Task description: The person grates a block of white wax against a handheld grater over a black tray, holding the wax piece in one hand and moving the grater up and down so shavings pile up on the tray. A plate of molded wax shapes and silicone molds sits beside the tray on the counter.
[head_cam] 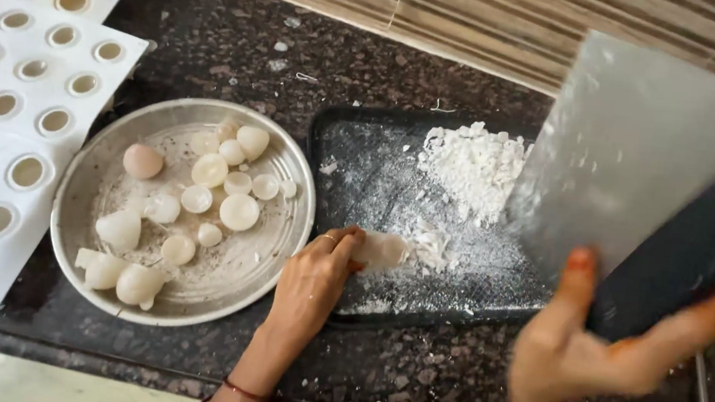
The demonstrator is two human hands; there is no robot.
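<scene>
Left hand: gripping a white wax lump, pressing it onto the black tray beside white shavings. Right hand: grasping a wide scraper, raised and blurred. Metal plate lying left, holding pale rounded pieces.

Dull metal plate, speckled stone counter

- To our left the round steel plate, strewn with pale wax pieces, lies just beside the black tray, leaving hardly any gap.
- White moulds block the far left edge.
- The heap of white shavings fills the tray's back right.
- Bare dark counter behind the plate lies open to us.
- Our right hand holds a broad grater over the tray's right end.
</scene>
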